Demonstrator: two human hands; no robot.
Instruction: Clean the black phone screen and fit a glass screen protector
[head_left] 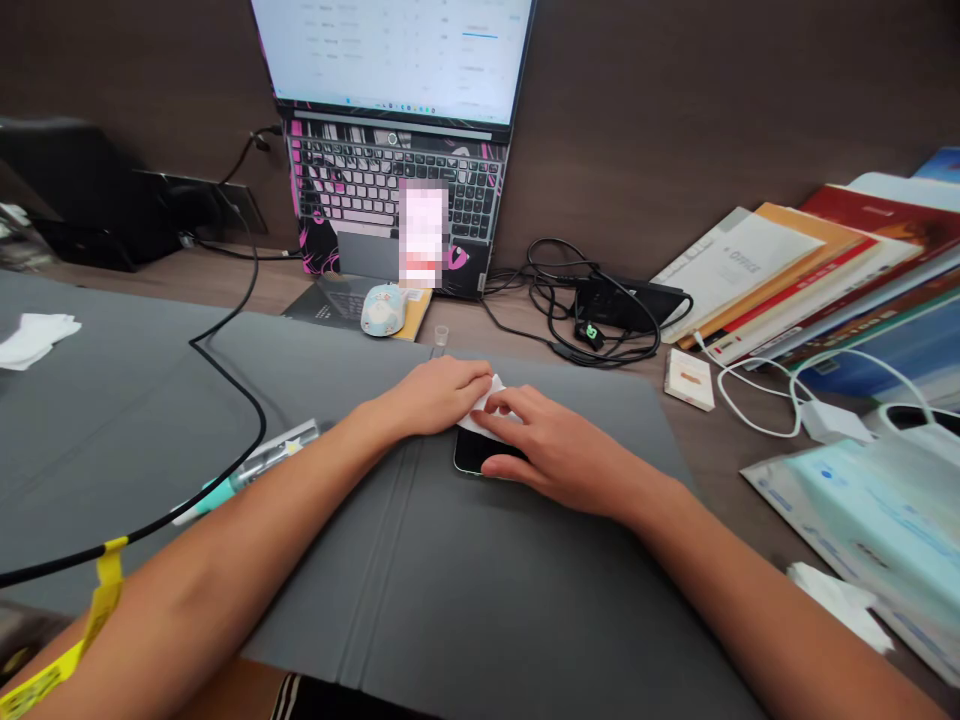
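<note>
A black smartphone (475,452) lies on the grey desk mat (480,600), its near left corner showing. A white tissue (491,408) covers its far part. My left hand (442,393) is palm down over the tissue, fingers close together and pressed on it; their tips partly hide it. From the right, my right hand (551,440) arches over the phone. Its thumb lies along the phone's near edge and its bent fingers touch the tissue. The rest of the phone is hidden beneath both hands.
Behind stands an open laptop (352,185), with a mouse (383,310) before it. A black cable (259,400) crosses the mat over a clear tube (274,452). Tangled cords, a small white box (688,380), leaning books (810,265) and a tissue pack (870,520) fill the right.
</note>
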